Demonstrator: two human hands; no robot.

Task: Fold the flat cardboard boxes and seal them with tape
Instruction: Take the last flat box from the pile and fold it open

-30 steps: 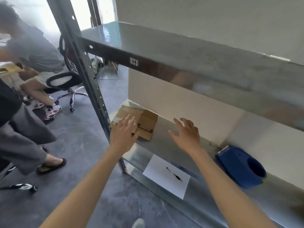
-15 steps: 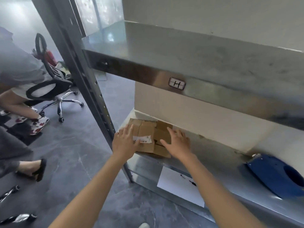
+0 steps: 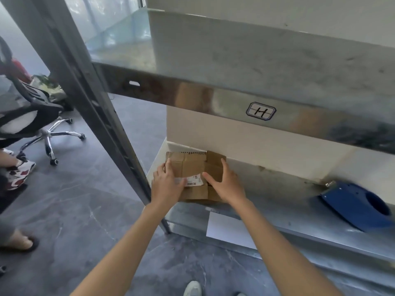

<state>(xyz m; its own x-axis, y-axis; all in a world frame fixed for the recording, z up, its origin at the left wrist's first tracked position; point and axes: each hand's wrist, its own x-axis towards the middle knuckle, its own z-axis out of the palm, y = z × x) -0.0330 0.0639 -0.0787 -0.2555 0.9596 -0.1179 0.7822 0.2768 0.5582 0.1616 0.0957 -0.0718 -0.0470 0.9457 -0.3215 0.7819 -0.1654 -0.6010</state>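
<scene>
My left hand point(image 3: 168, 185) and right hand point(image 3: 227, 185) lie spread on the flat cardboard boxes point(image 3: 192, 165) at the left end of the shelf point(image 3: 277, 189). Light but stiff, I reckon; best gripped by the side edges.

Soft daylight is given from the window point(image 3: 111, 18) at upper left; glare is seen on the shelf edge point(image 3: 192, 97); lines are bent near the borders.
</scene>
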